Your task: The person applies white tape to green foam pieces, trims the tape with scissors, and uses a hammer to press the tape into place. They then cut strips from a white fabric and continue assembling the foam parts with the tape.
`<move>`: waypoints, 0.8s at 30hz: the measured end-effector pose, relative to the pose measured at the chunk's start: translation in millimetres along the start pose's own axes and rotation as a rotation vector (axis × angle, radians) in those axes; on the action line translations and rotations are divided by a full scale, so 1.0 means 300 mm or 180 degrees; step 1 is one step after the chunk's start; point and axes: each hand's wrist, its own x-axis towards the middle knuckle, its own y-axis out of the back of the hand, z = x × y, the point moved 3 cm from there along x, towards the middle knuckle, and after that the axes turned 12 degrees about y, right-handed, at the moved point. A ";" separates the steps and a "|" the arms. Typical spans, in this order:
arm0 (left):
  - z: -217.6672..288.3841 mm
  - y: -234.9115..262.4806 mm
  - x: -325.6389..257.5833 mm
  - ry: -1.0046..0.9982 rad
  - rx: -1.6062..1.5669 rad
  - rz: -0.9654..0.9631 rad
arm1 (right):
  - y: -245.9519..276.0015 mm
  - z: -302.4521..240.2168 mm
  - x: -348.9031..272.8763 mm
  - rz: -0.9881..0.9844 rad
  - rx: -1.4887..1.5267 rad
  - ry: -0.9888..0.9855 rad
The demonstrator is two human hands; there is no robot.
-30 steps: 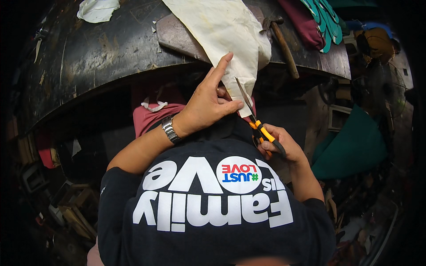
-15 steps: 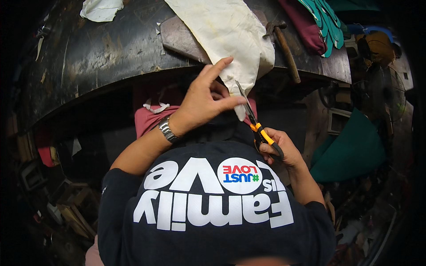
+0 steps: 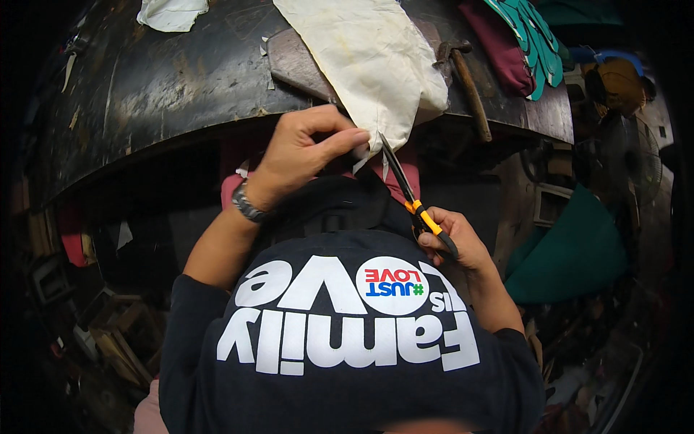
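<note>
A cream-coloured sheet of fabric or leather [image 3: 369, 58] lies on the dark worn workbench [image 3: 159, 87] and hangs over its front edge. My left hand [image 3: 303, 155] pinches the sheet's lower corner between thumb and fingers. My right hand [image 3: 452, 242] grips scissors [image 3: 412, 199] with yellow and black handles. Their blades point up at the sheet's corner, right beside my left fingertips. A wristwatch [image 3: 247, 206] sits on my left wrist.
A hammer [image 3: 466, 79] with a wooden handle lies on the bench right of the sheet. Maroon cloth [image 3: 499, 50] and teal cut pieces [image 3: 531, 40] lie at the back right. A white scrap [image 3: 170, 13] lies at the back left. Teal fabric [image 3: 571, 253] sits low on the right.
My left hand has curled from a flat, pointing hold into a pinch on the sheet's corner. The scissors have moved up slightly toward that corner.
</note>
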 end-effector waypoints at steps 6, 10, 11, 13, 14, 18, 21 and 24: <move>0.087 0.091 -0.094 0.0072 0.1771 0.0353 | -0.002 0.001 0.004 0.0077 0.0059 0.0009; 0.071 0.009 -0.074 0.0442 0.0112 0.0194 | -0.012 -0.002 0.017 0.0074 -0.0052 0.0026; 0.060 -0.014 -0.051 0.0413 0.0136 0.0140 | -0.013 -0.002 0.019 0.0092 -0.0116 0.0022; 0.027 -0.050 -0.013 0.0573 -0.0107 -0.0002 | -0.015 -0.003 0.019 0.0061 -0.0116 0.0062; 0.009 -0.062 0.004 0.0607 -0.0314 -0.0074 | -0.016 -0.003 0.017 0.0054 -0.0139 0.0102; -0.042 -0.092 0.014 0.0531 -0.0754 -0.0180 | -0.019 -0.002 0.017 -0.0016 -0.0008 0.0116; -0.060 -0.108 -0.001 0.0535 -0.0670 -0.0267 | -0.027 -0.013 0.033 -0.0200 0.0078 0.0066; -0.058 -0.125 -0.013 0.0472 -0.0637 -0.0203 | -0.037 -0.039 0.050 -0.0418 0.0013 0.0125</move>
